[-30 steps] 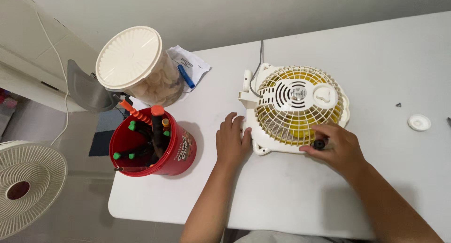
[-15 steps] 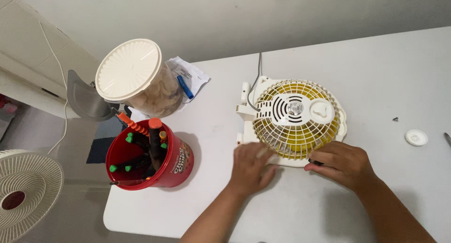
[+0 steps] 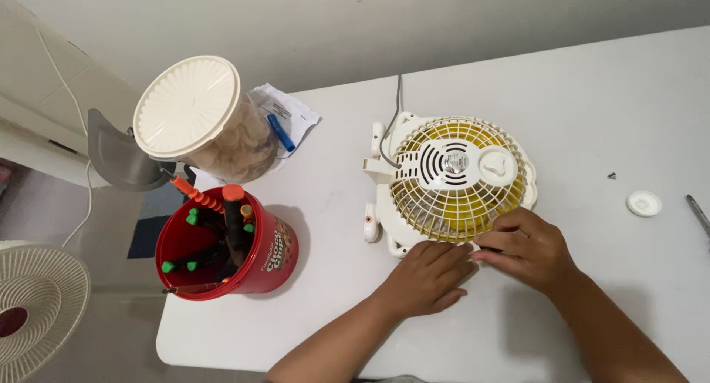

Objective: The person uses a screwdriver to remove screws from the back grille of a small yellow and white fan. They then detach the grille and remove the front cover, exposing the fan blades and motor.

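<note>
Head view, left of frame: red bucket (image 3: 251,268) holding tools; lidded jar (image 3: 203,120), pale contents. My hands, left (image 3: 429,278) and right (image 3: 529,248), rest open-fingered against the fan (image 3: 451,179).

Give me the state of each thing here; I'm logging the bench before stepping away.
Small fan: lying grille-up on the table, cord attached.
Big jar: lid on.
Red bucket: open, full of tools.
Left hand: flat at the fan's near edge.
Right hand: curled on the grille rim.
</note>
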